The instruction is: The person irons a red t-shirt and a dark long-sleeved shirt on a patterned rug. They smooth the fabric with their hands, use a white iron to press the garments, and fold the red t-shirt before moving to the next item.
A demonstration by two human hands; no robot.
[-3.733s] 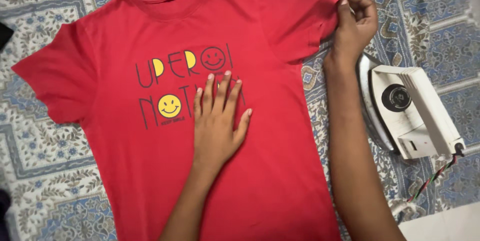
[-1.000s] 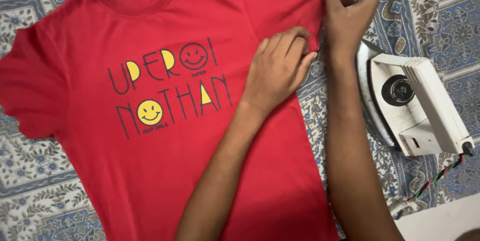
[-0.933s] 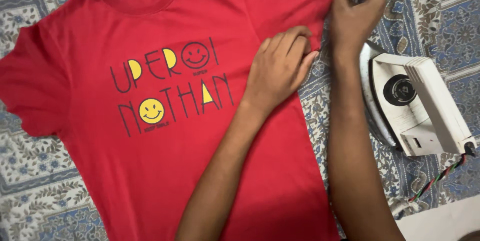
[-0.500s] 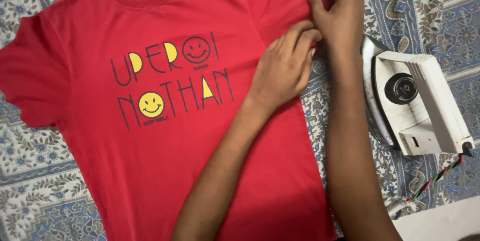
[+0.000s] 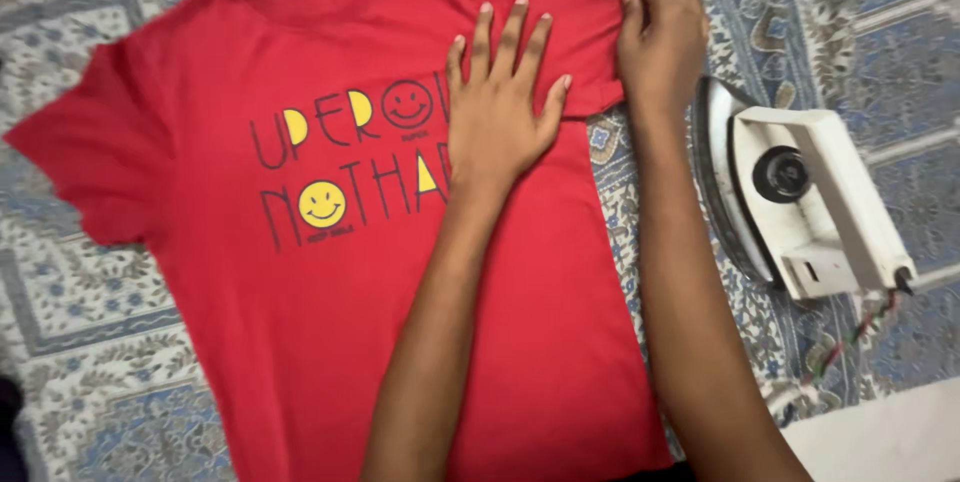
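One red T-shirt, one white iron and two hands are being shown. The shirt is lying face up on a patterned cloth, collar pointing away, long axis toward the viewer. It is being pressed under the spread, flat fingers of the left hand; its sleeve edge is being touched by the open right hand.

Right side was pretty much blocked by the white iron and its cord; open patterned cloth was left free beside the red shirt.
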